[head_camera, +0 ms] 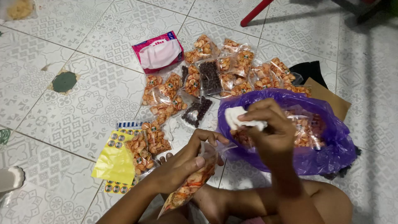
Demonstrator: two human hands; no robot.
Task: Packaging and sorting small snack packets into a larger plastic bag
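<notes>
Hands work low over a patterned tile floor, seen from our head camera. Our left hand is closed around the upper part of a clear snack packet filled with orange crackers; the fingers curl over its top, and the packet hangs tilted down toward our lap. Our right hand is closed in a pinch on a crumpled white tissue, held just above and to the right of the packet's open end.

Directly behind the right hand sits a purple plastic bag, open at the top, with more cracker packets inside. Beyond it, a spread of sealed cracker packets lies on the floor, with two packets of dark round snacks among them. A pink tissue pack lies at the far left of this spread. Nearer us on the left, a yellow sheet rests over sticker sheets, touching further cracker packets. A brown cardboard piece lies by the bag, with a black cloth behind it.
</notes>
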